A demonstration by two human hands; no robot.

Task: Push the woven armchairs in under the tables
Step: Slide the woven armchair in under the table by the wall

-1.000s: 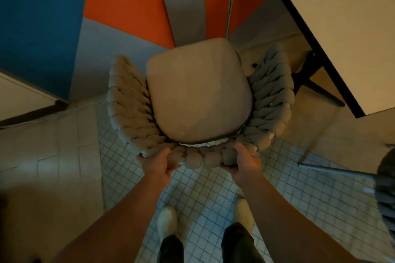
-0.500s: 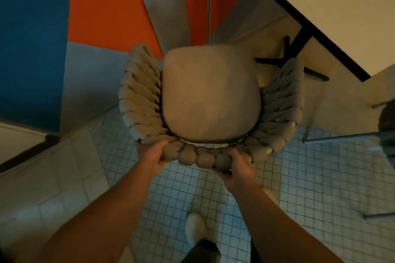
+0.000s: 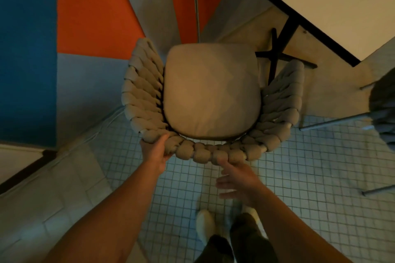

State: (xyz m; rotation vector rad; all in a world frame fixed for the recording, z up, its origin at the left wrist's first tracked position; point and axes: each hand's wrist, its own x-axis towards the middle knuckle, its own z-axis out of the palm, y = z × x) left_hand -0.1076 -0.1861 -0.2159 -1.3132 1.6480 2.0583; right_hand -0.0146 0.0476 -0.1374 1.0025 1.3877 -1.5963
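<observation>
A beige woven armchair (image 3: pixel 147 94) with a smooth seat cushion (image 3: pixel 210 89) stands right below me, seen from above. My left hand (image 3: pixel 155 151) grips the thick woven backrest at its left rear corner. Just behind the backrest, my right hand (image 3: pixel 239 181) hovers with fingers spread, not touching the chair. A white table (image 3: pixel 333 0) with a dark edge fills the upper right; its black cross foot (image 3: pixel 275 55) shows beside the chair's right armrest. The chair's front sits left of the table, not under it.
An orange, blue and grey wall (image 3: pixel 89 13) rises just past the chair. Part of a second, darker woven chair (image 3: pixel 382 109) with metal legs juts in at the right edge. Another white table corner (image 3: pixel 12 162) lies at the left. My feet (image 3: pixel 205 224) stand on small white tiles.
My right hand has let go of the backrest and drawn back with fingers open. The left hand still holds on. The chair sits closer to the table's foot than before.
</observation>
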